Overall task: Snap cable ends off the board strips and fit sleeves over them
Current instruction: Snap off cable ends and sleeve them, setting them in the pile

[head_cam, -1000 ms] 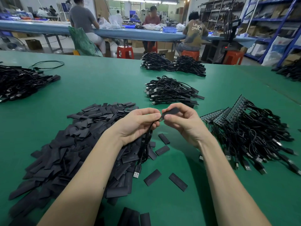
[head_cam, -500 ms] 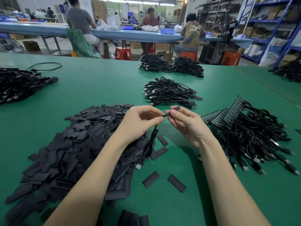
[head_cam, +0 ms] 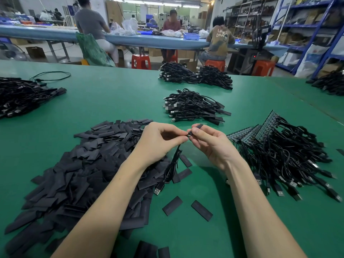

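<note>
My left hand (head_cam: 160,140) pinches the end of a black cable (head_cam: 172,168) that hangs down to a USB plug (head_cam: 158,189) near the table. My right hand (head_cam: 210,142) pinches a flat black sleeve (head_cam: 198,126) at the cable's tip; the two hands meet fingertip to fingertip. A large heap of loose black sleeves (head_cam: 74,174) lies to the left. Board strips (head_cam: 260,129) with attached cables (head_cam: 290,159) lie to the right.
A bundle of sleeved cables (head_cam: 193,107) lies just beyond my hands, and more bundles (head_cam: 195,75) lie further back. Another cable pile (head_cam: 22,95) lies at the far left. Two single sleeves (head_cam: 186,207) lie on the green table (head_cam: 111,94). People sit at a blue bench behind.
My hands have stayed together at the cable tip, and my right hand has worked the sleeve along it. The hanging cable and plug have swung slightly.
</note>
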Demonstrator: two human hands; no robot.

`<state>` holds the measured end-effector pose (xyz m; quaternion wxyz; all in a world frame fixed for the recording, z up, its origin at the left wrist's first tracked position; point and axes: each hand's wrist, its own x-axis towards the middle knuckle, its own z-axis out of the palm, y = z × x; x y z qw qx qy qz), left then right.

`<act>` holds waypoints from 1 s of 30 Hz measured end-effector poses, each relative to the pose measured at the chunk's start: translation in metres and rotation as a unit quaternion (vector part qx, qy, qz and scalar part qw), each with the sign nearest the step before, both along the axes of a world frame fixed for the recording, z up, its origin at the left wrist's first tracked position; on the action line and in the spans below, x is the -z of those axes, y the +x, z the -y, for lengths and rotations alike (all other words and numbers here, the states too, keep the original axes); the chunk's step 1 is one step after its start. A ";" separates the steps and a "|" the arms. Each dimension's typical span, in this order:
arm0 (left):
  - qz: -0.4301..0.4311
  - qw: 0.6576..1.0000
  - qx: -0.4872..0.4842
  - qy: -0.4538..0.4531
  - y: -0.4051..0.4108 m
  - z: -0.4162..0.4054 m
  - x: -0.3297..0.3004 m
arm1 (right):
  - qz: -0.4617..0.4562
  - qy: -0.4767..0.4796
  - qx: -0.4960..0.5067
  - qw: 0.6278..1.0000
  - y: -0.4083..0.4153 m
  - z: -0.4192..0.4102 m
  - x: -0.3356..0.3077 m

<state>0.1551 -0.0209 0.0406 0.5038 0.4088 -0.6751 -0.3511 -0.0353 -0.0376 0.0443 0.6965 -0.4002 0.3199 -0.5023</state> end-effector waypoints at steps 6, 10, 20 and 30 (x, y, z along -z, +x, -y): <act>-0.050 0.998 0.027 0.008 0.002 -0.001 -0.003 | -0.001 -0.010 -0.025 1.000 0.003 -0.002 -0.002; -0.069 0.997 0.028 0.014 -0.001 0.000 -0.001 | -0.017 -0.036 -0.008 0.999 0.006 -0.006 -0.002; -0.104 0.994 0.008 0.026 -0.003 0.000 0.001 | 0.020 -0.076 0.049 0.996 0.021 -0.009 -0.001; -0.111 0.993 0.002 0.026 -0.004 0.001 0.002 | 0.019 -0.072 0.063 0.995 0.023 -0.009 0.000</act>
